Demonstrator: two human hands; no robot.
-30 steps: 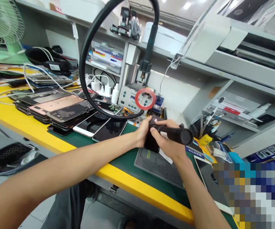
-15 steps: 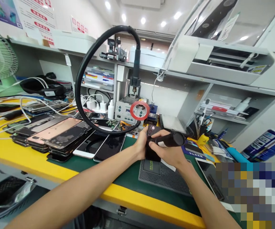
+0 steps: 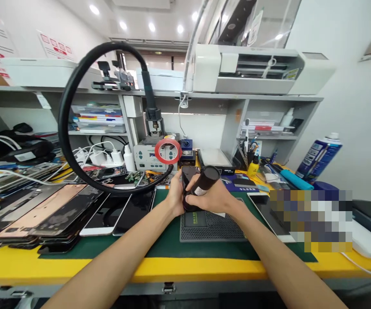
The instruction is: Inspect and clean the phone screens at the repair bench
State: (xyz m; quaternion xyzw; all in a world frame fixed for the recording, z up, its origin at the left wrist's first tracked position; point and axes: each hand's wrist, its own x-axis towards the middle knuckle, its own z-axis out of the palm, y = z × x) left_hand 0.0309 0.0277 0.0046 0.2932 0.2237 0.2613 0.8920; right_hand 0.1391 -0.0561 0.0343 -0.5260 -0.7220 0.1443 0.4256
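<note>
My left hand (image 3: 175,195) holds a dark phone (image 3: 189,172) by its left side, over the green mat. Wrapped round a black cylindrical tool (image 3: 205,181), my right hand (image 3: 213,198) keeps it against the phone, its round end tilted up toward me. The tool's lower tip and much of the phone are hidden by my fingers. Under both hands lies a grey perforated pad (image 3: 217,231) with a flat dark rectangle on it. Two phones (image 3: 100,216) lie just left of my left forearm.
Stacked phone parts (image 3: 44,210) fill the left. A black hose (image 3: 65,111) loops above the bench, near a red tape ring (image 3: 168,151). At the right are a white-edged phone (image 3: 269,214), a yellow bottle (image 3: 253,167) and a blue can (image 3: 319,156).
The view has swung to the right, bringing more of the right side in. The black tool now stands more upright in my right hand, and the phone remains in my left hand.
</note>
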